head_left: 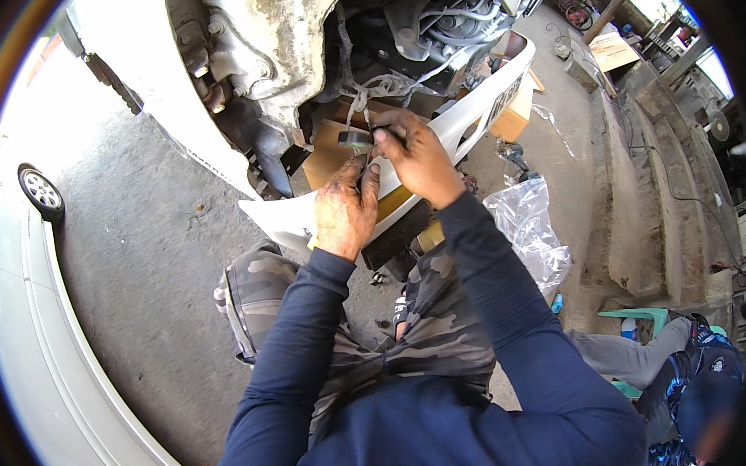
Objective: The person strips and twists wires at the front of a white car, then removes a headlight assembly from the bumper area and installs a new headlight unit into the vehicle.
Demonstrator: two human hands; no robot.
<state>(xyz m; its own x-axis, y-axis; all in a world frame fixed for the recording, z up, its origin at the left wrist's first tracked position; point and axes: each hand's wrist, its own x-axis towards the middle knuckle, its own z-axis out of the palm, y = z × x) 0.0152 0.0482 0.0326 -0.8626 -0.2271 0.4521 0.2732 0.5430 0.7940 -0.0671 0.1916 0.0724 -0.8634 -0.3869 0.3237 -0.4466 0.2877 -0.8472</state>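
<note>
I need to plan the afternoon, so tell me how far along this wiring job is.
Done: the white bumper is off the car and lies on the ground, leaving the engine bay exposed. In hand: both hands work at a tape roll and the wire bundle hanging from the car, left hand below, right hand above. Left: wires still hang loose, and the bumper is not yet refitted.

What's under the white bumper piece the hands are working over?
Under the white bumper piece lies brown cardboard on the concrete floor, with something yellow just below the left hand. Both hands, the right hand too, cover the rest.
</note>
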